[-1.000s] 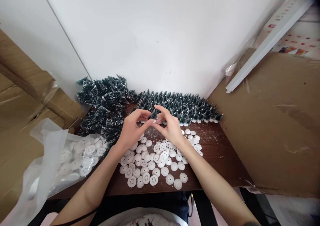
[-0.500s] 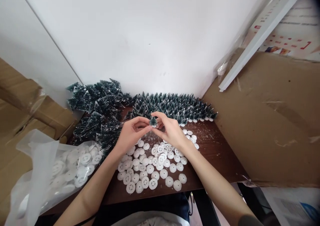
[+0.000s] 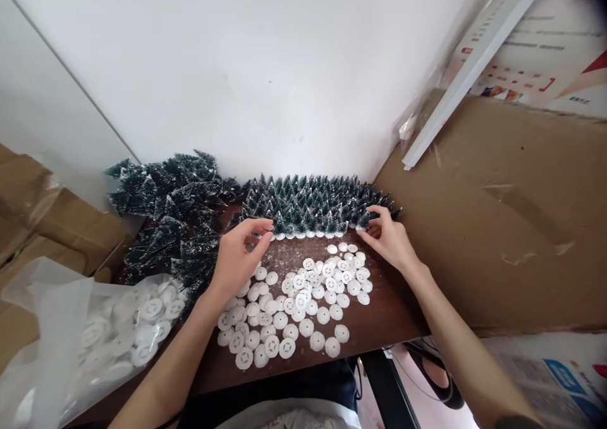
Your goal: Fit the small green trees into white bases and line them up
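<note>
At the lower left, a clear bag (image 3: 118, 337) is filled with white discs (image 3: 152, 309). Above it, loose bristle trees (image 3: 175, 195) are heaped. Left of centre, the left hand (image 3: 239, 252) is held beside white-based trees (image 3: 308, 209), its fingers slightly apart. These trees are lined up in rows across the centre; below, loose discs (image 3: 287, 348) are strewn over the desk (image 3: 386, 312). Right of centre, a small tree (image 3: 363, 219) is pinched by the right hand's (image 3: 391, 242) fingers near the front row's end. The right side is filled by a cardboard box (image 3: 497, 239).
</note>
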